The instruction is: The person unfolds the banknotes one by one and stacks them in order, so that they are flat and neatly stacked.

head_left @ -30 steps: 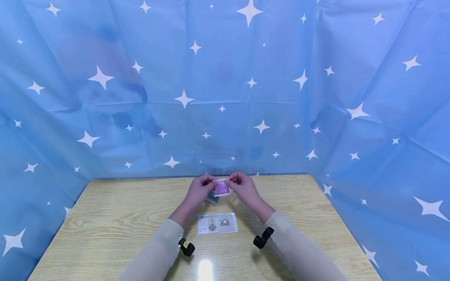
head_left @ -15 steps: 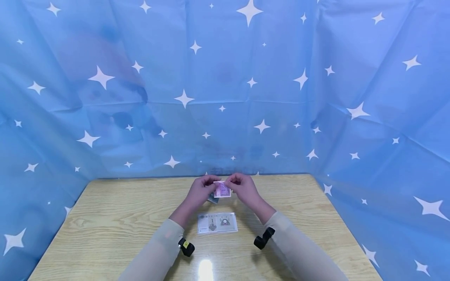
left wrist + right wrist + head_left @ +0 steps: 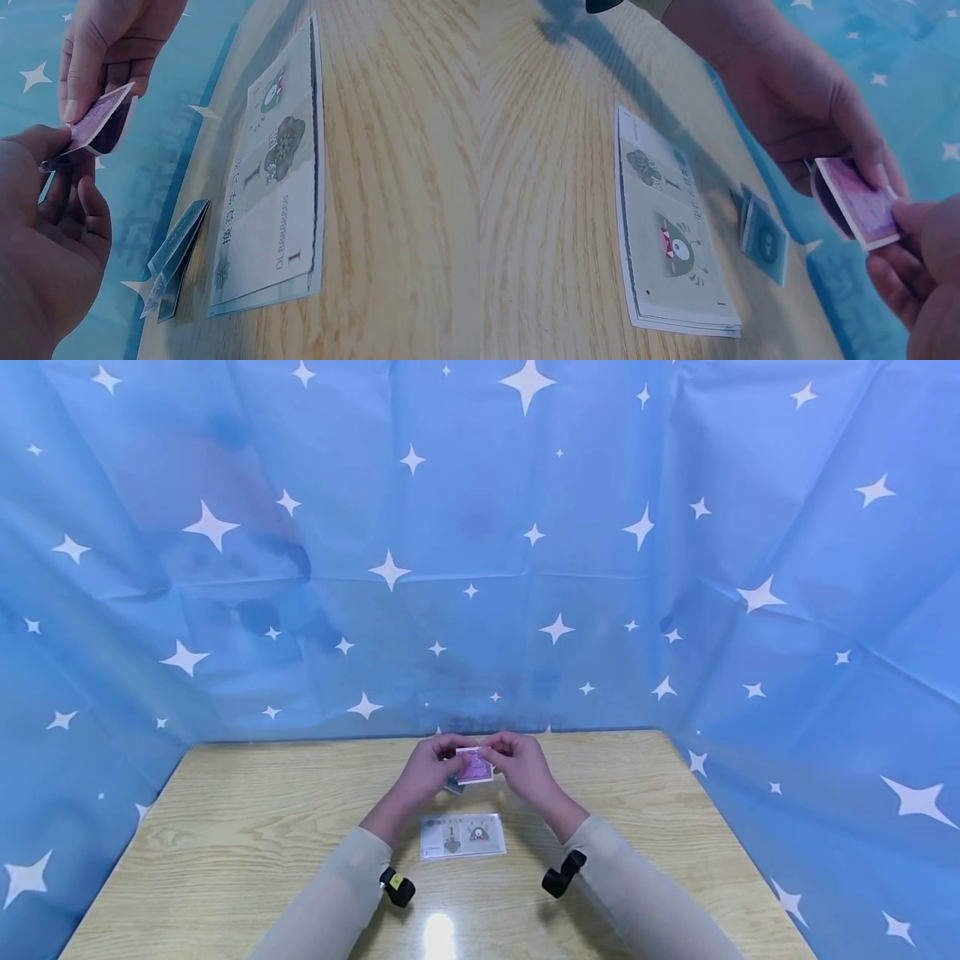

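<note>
Between my hands is a pink-purple play banknote (image 3: 476, 768), folded into a small white-edged piece. My left hand (image 3: 430, 770) pinches its left side, thumb on the face toward me. On the right side, my right hand (image 3: 521, 766) pinches it near the top corner. The right wrist view shows the folded note (image 3: 859, 204) gaping, with a dark inner layer behind the front. Below my left hand, a folded blue-green note (image 3: 178, 251) stands bent on the table. Nearer to me lies a flat stack of grey-white play banknotes (image 3: 463, 837) marked 1.
The wooden table (image 3: 247, 835) reaches back to a blue star-patterned curtain (image 3: 480, 635), which also hangs at both sides. A black wrist camera (image 3: 397, 887) sits on my left sleeve, another wrist camera (image 3: 562, 874) on my right.
Both hands have lowered slightly and drawn a little closer together. The pink note has tilted a little, and my left thumb reaches further onto its face. The notes on the table stay put.
</note>
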{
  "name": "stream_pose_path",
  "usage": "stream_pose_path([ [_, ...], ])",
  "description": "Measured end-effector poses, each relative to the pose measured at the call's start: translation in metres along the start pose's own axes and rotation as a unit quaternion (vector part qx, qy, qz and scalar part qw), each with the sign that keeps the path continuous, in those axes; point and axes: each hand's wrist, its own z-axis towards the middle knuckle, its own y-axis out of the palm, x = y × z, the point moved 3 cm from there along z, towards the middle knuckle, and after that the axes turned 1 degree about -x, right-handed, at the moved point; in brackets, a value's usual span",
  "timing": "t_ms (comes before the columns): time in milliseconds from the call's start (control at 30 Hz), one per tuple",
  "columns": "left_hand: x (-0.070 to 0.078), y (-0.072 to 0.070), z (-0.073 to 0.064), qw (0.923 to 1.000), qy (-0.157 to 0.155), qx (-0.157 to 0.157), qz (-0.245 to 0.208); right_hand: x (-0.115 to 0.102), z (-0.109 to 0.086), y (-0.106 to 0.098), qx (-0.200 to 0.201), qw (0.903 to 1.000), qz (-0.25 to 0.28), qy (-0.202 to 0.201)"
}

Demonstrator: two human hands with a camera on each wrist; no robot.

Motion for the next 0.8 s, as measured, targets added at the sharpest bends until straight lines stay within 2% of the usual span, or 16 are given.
stream_pose_path([
  [333, 0.000, -0.004, -0.003, 0.9994, 0.002, 0.014, 0.031, -0.005, -0.006, 0.003, 0.022, 0.9986, -0.040, -0.027],
  [500, -0.001, -0.007, -0.004, 0.9989, 0.013, 0.015, 0.043, -0.010, -0.009, 0.002, 0.047, 0.9979, -0.030, -0.035],
  [800, -0.004, -0.013, -0.007, 0.9970, 0.041, 0.007, 0.065, -0.010, -0.012, -0.002, 0.049, 0.9984, -0.023, -0.014],
])
